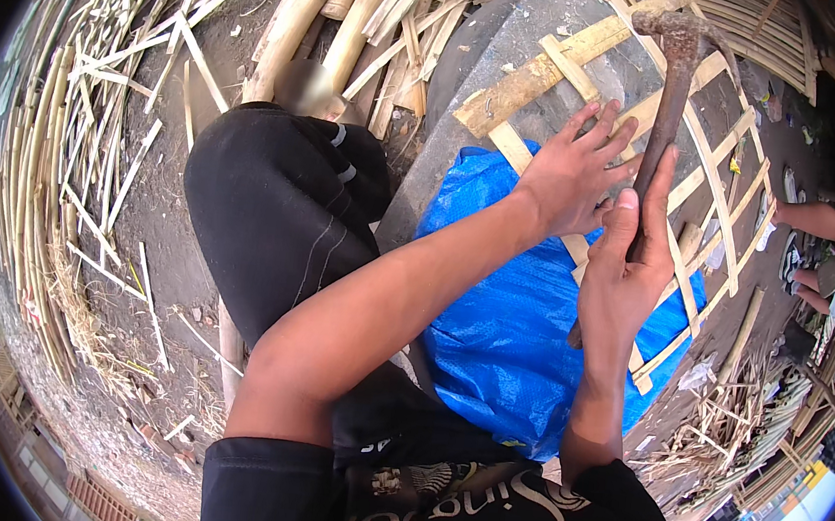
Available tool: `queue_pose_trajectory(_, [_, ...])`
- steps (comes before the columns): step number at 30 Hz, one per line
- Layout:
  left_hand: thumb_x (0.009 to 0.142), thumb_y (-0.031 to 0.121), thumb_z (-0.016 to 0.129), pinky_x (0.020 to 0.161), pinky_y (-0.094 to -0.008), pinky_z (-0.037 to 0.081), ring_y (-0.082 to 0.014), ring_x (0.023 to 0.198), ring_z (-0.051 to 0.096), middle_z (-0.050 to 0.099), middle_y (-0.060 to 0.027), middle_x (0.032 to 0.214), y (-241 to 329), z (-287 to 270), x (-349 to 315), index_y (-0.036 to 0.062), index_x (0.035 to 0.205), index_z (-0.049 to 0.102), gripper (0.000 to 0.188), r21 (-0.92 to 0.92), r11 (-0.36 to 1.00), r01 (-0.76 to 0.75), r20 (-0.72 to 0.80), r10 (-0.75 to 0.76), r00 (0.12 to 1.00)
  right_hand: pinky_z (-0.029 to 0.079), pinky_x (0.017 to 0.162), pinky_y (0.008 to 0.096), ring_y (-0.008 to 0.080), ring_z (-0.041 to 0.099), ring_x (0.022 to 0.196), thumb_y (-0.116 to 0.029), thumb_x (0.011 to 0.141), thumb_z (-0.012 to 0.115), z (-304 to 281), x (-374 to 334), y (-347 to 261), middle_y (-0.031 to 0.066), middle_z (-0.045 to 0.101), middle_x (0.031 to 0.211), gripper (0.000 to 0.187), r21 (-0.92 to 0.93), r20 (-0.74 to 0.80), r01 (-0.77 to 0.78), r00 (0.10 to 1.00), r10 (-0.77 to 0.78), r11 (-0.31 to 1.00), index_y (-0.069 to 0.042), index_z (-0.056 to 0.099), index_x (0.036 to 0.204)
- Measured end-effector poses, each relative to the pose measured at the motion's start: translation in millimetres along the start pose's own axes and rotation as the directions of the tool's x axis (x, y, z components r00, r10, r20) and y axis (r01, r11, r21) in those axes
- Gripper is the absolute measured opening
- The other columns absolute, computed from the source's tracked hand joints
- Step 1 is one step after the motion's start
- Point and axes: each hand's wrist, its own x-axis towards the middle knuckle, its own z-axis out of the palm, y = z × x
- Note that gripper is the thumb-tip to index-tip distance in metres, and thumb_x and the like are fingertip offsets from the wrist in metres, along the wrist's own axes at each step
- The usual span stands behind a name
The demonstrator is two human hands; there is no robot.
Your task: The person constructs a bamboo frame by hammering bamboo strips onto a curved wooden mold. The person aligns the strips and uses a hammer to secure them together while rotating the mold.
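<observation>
My right hand (629, 261) is wrapped around the handle of a rusty metal hammer (668, 114), its head raised at the far end. To its left, my left hand (577, 170) lies with fingers spread over a lattice of split bamboo strips (514, 94). Crossing strips form open squares, and some stick out past the joints. Beneath the lattice are a grey stone slab (451, 123) and, nearer me, a crumpled blue tarp (490, 338). Whether my left fingertips pinch a small piece cannot be made out.
Long bamboo slats (37, 194) line the left side, with loose strips scattered on the dirt. Thick bamboo poles (300, 23) lie beyond my bent knee (263, 195). At the right, another person's legs (819, 219) show near a heap of cut bamboo (754, 423).
</observation>
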Motion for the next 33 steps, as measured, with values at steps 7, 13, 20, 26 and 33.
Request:
queue_pose_trajectory(7, [0.089,0.041,0.061,0.126,-0.0532,0.015,-0.0367,0.152,0.025,0.038,-0.0145,0.159,-4.9,-0.9,1.5,0.0189,0.148,0.050,0.064,-0.033,0.999,0.004,0.015,-0.004,1.000,0.044,0.060,0.0291,0.0095,0.051,0.070,-0.010,0.107,0.047,-0.3,7.2,5.9,0.0021,0.064,0.092,0.052,-0.086,0.103,0.089,0.991,-0.080,0.992,-0.008,0.037,0.157])
queue_pose_trajectory(13, [0.087,0.043,0.064,0.126,-0.0523,0.016,-0.0375,0.151,0.028,0.043,-0.0123,0.155,2.9,-0.5,6.3,0.0179,0.147,0.051,0.067,-0.020,1.000,-0.018,-0.025,0.017,1.000,0.043,0.062,0.0214,0.0055,0.054,0.073,-0.010,0.107,0.048,0.5,4.6,26.4,0.0018,0.062,0.095,0.052,-0.171,0.000,0.242,0.969,-0.245,0.955,-0.006,0.037,0.157])
queue_pose_trajectory(20, [0.086,0.045,0.064,0.126,-0.0525,0.014,-0.0345,0.154,0.023,0.036,-0.0127,0.161,3.6,-2.7,4.8,0.0218,0.149,0.050,0.069,0.059,0.998,-0.011,-0.003,0.011,1.000,0.030,0.051,0.0190,0.0002,0.037,0.061,-0.012,0.107,0.049,5.9,-5.9,20.1,-0.0046,0.048,0.073,0.053,0.047,-0.110,0.095,0.990,-0.090,0.994,-0.015,0.038,0.159])
queue_pose_trajectory(26, [0.087,0.044,0.064,0.126,-0.0525,0.014,-0.0354,0.153,0.024,0.038,-0.0136,0.160,-6.4,-5.3,4.6,0.0230,0.152,0.047,0.071,-0.036,0.999,0.001,-0.032,-0.002,1.000,0.029,0.052,0.0194,0.0007,0.037,0.064,-0.009,0.107,0.047,-5.8,0.2,-17.7,-0.0055,0.049,0.076,0.052,0.039,-0.066,-0.030,0.997,0.033,0.999,-0.007,0.037,0.158])
queue_pose_trajectory(33, [0.085,0.048,0.066,0.126,-0.0527,0.013,-0.0334,0.154,0.023,0.033,-0.0146,0.163,1.0,1.1,5.3,0.0239,0.155,0.042,0.077,0.027,1.000,-0.007,0.041,0.006,0.999,0.046,0.066,0.0214,0.0046,0.051,0.077,-0.010,0.108,0.047,0.5,-10.3,32.8,0.0030,0.062,0.097,0.054,-0.038,0.032,0.129,0.991,-0.128,0.991,-0.007,0.033,0.159])
